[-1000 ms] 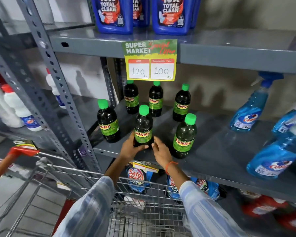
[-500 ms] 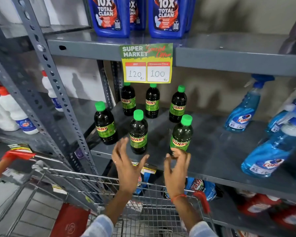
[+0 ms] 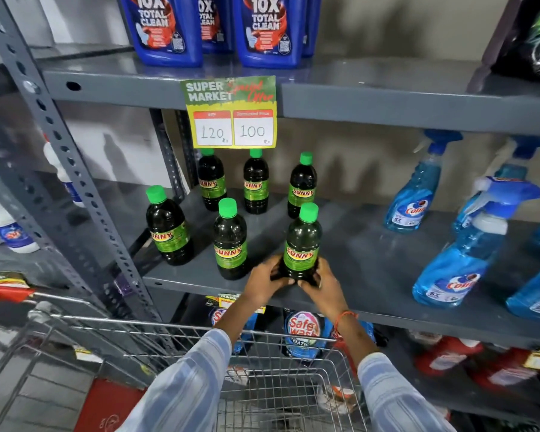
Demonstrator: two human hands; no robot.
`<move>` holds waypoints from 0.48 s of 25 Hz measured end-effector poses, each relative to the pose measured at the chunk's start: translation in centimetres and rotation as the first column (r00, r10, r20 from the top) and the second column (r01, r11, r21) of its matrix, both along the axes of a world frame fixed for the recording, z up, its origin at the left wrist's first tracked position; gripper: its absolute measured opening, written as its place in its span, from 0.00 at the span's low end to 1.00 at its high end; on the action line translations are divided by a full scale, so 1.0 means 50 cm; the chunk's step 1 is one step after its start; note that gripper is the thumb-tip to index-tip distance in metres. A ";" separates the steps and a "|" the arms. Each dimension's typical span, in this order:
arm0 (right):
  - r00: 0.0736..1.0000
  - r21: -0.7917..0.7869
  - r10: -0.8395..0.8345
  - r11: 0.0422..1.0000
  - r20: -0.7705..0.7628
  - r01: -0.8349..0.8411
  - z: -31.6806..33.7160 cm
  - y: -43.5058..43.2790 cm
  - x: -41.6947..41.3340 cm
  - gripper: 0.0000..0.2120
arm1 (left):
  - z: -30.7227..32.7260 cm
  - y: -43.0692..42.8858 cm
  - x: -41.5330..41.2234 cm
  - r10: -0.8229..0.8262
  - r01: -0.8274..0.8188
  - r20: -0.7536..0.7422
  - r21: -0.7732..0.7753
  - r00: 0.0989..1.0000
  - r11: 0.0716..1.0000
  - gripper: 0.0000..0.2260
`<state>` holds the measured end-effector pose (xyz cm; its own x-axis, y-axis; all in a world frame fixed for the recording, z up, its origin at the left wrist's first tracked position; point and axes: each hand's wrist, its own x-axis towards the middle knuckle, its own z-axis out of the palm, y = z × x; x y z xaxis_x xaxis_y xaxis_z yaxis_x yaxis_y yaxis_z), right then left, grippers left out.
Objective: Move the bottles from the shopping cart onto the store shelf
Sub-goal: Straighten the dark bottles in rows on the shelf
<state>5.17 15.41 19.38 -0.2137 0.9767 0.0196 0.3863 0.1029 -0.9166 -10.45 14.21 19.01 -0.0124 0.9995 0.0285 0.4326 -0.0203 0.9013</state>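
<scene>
Several dark Sunny bottles with green caps stand on the grey middle shelf (image 3: pixel 371 263). Both hands hold the base of the front right bottle (image 3: pixel 303 241), which stands upright near the shelf's front edge. My left hand (image 3: pixel 264 280) grips it from the left and my right hand (image 3: pixel 323 283) from the right. The front middle bottle (image 3: pixel 230 241) stands just left of it, and the front left bottle (image 3: pixel 168 227) further left. Three more bottles (image 3: pixel 256 183) stand in a row behind. The wire shopping cart (image 3: pixel 262 369) sits below my arms.
Blue spray bottles (image 3: pixel 449 269) crowd the right of the same shelf. A price sign (image 3: pixel 231 112) hangs from the upper shelf, under blue detergent jugs (image 3: pixel 268 29). A perforated upright post (image 3: pixel 75 188) stands at the left. Pouches (image 3: pixel 304 333) fill the shelf below.
My hands let go of the front middle bottle, drew back with fingers spread, then moved right and closed around the base of the front right bottle.
</scene>
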 end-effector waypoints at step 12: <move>1.000 0.020 0.017 1.000 0.019 -0.018 0.001 0.011 0.000 0.27 | -0.003 -0.009 -0.003 -0.016 0.015 0.004 0.027 1.000 1.000 0.29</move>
<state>5.16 15.94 19.42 -0.2314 0.9722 0.0346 0.4018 0.1279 -0.9067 -10.58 13.77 18.87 0.0029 0.9985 0.0552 0.4279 -0.0511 0.9024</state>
